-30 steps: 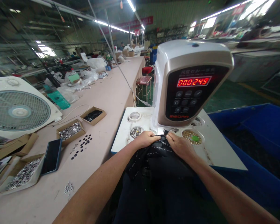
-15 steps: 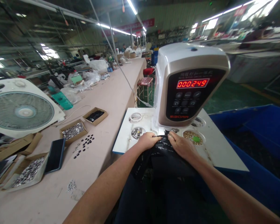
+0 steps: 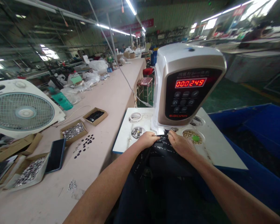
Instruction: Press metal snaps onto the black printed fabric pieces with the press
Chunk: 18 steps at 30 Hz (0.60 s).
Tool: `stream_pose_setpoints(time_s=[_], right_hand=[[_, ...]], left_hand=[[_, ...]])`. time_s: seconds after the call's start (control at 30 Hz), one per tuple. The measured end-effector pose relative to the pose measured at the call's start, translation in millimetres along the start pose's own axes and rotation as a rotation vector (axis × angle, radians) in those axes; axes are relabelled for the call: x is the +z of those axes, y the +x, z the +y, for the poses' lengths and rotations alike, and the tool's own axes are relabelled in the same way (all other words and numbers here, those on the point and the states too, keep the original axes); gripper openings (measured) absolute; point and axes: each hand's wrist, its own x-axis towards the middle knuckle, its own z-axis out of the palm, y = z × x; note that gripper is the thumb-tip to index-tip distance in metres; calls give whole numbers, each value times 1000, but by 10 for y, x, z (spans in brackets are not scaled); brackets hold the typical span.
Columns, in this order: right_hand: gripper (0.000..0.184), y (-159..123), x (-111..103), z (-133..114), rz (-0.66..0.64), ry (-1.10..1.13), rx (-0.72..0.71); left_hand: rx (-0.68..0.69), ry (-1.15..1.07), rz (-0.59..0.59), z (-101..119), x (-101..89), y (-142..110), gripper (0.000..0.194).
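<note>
Black fabric with small white print [image 3: 162,148] is stretched between my two hands, its upper edge under the head of a snap-fastening machine [image 3: 189,90]. My left hand [image 3: 148,140] grips the fabric on the left with thumb on top. On the right, my right hand [image 3: 179,143] pinches the same fabric close to the machine's working point. The spot where the machine meets the cloth is mostly hidden by the fingers and the machine head. A red display on the machine reads 000249.
The white machine table [image 3: 224,152] has round wells, one with brass-coloured pieces [image 3: 189,135]. Left, a long table [image 3: 107,102] bears a fan [image 3: 23,109], a phone [image 3: 55,155], boxes of metal snaps [image 3: 73,130] and loose dark caps [image 3: 86,141]. Right stands a blue bin [image 3: 254,121].
Both hands keep their hold on the fabric. The cloth has shifted slightly below the hands, its printed part showing differently. The display number stays the same, and the view has moved a little.
</note>
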Motion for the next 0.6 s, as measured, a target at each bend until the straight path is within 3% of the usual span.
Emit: stream_pose_setpoints(time_s=[0.4, 0.5, 0.6], right_hand=[[38, 3, 20, 10, 20, 125, 14], [38, -20, -24, -24, 66, 216, 24], [40, -109, -104, -20, 136, 341, 9]], left_hand=[[-5, 4, 34, -7, 12, 12, 33], [23, 28, 87, 41, 27, -30, 34], [79, 55, 194, 100, 44, -239, 33]])
